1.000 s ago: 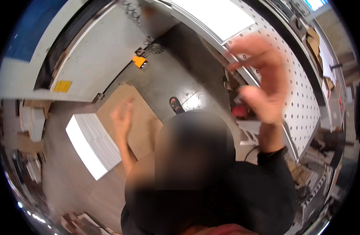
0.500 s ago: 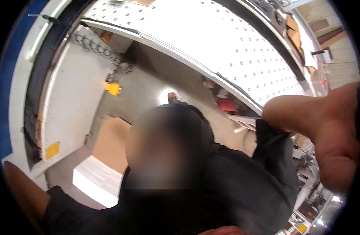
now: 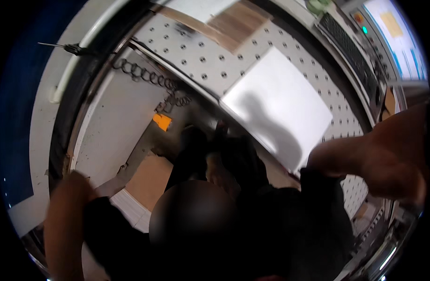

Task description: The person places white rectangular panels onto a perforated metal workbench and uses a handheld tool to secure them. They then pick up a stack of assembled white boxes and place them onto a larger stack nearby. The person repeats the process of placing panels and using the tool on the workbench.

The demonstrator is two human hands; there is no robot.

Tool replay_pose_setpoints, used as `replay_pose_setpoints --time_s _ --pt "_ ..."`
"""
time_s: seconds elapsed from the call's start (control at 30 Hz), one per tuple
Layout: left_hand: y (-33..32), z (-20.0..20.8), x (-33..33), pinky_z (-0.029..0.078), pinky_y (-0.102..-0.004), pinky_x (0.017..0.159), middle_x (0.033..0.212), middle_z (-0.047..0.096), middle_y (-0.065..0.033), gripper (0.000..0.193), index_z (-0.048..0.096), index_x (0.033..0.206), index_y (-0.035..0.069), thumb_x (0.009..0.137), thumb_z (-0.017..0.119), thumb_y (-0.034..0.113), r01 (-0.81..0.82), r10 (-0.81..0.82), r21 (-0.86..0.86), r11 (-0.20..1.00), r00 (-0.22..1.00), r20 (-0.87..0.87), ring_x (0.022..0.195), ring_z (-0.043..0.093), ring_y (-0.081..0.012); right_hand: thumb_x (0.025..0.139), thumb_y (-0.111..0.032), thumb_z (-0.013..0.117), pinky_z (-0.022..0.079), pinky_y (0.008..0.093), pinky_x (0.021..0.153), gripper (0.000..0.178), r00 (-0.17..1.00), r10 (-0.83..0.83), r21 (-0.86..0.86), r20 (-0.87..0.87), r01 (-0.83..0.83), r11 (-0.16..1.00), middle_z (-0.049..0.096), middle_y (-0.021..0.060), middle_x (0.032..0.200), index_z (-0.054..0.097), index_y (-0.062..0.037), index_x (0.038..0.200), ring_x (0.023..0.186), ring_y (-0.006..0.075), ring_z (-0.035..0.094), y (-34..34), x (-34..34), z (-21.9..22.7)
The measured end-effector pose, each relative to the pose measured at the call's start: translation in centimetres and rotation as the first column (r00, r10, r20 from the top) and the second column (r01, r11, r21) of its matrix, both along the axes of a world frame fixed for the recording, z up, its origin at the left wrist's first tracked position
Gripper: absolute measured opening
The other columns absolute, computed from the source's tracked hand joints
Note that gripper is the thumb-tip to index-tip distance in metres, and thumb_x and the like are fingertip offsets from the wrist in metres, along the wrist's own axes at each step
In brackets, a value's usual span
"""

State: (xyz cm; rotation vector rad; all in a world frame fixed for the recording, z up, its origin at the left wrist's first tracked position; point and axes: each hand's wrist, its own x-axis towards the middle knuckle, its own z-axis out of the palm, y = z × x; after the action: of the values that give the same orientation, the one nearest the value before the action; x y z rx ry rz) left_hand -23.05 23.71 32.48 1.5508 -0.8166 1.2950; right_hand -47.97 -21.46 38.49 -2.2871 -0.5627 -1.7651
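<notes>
The view looks down past the person's own blurred head and dark shirt [image 3: 290,225], and both arms rise out toward the rim of the picture. The right arm [image 3: 388,159] fills the right side, large and close to the camera; its hand runs past the edge, so whether the fingers are clenched or released cannot be told. The left arm [image 3: 65,220] comes up at the lower left, bare below a dark sleeve, and its hand is cut off or blurred as well, so its fingers cannot be read either. Neither hand visibly holds anything. The nearest thing to the right arm is a white sheet [image 3: 278,105], a flat square panel lying on a perforated counter [image 3: 201,56] of pale board dotted with rows of small holes; the shadow of a raised arm falls across the sheet. A brown strip [image 3: 236,23] lies on the counter above the sheet. Below the counter edge hangs a coiled cable [image 3: 145,77], with an orange tag [image 3: 161,122] on the grey floor near it. A cardboard piece [image 3: 149,180] lies on the floor by a white slab [image 3: 131,210], close to the left arm. A control panel [image 3: 350,40] with buttons stands at the upper right.
</notes>
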Motion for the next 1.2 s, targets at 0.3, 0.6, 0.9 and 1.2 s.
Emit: replay_pose_setpoints --time_s 0.3,0.6,0.9,1.2 --pt "-13.4 -9.7 22.4 0.046 -0.0339 0.101 0.140 0.056 -0.0214 0.060 0.038 0.150 0.003 0.099 0.065 0.019 -0.174 0.216 0.163 0.971 0.931 -0.295 0.119 0.061 -0.0260 0.085 -0.020 0.076 0.051 0.0443 0.099 0.048 0.764 0.013 0.407 -0.645 0.329 0.852 0.066 0.0169 0.125 0.062 -0.0013 0.127 0.121 0.0333 0.061 -2.0 14.6 -9.7" --pt "-26.6 -7.9 22.3 0.045 -0.0422 0.102 0.099 0.072 -0.0126 0.041 0.046 0.136 -0.005 0.099 0.054 0.009 0.685 -0.596 -0.006 0.728 0.629 -0.500 0.101 0.064 -0.0257 0.078 -0.010 0.080 0.038 0.0452 0.116 0.089 0.605 0.196 0.459 -0.772 0.316 0.830 0.036 0.0177 0.154 0.033 -0.0024 0.153 0.142 0.0358 0.040 5.4 26.9 -17.2" --pt "-37.5 -14.0 17.1 0.015 -0.0604 0.122 0.164 0.020 -0.0265 0.098 0.029 0.158 0.010 0.084 0.079 0.049 0.938 -0.481 0.142 -0.317 -0.030 -0.876 0.153 0.010 -0.0476 0.095 -0.021 0.062 0.040 0.0415 0.110 0.056 0.977 -0.138 0.986 -0.160 0.163 0.014 0.060 0.0142 0.121 0.040 -0.0006 0.142 0.120 0.0247 0.056 8.7 24.1 -27.4" --pt "-52.1 -31.5 36.3 0.015 -0.0654 0.119 0.161 0.027 -0.0298 0.069 0.037 0.156 0.011 0.102 0.047 0.052 0.479 -0.105 0.796 0.370 0.873 -0.476 0.151 0.019 -0.0462 0.096 -0.007 0.058 0.053 0.0308 0.064 0.018 0.837 0.502 0.771 -0.218 0.464 -0.437 0.057 0.0045 0.073 0.059 0.0025 0.112 0.065 0.0145 0.058 8.6 18.8 -22.5"
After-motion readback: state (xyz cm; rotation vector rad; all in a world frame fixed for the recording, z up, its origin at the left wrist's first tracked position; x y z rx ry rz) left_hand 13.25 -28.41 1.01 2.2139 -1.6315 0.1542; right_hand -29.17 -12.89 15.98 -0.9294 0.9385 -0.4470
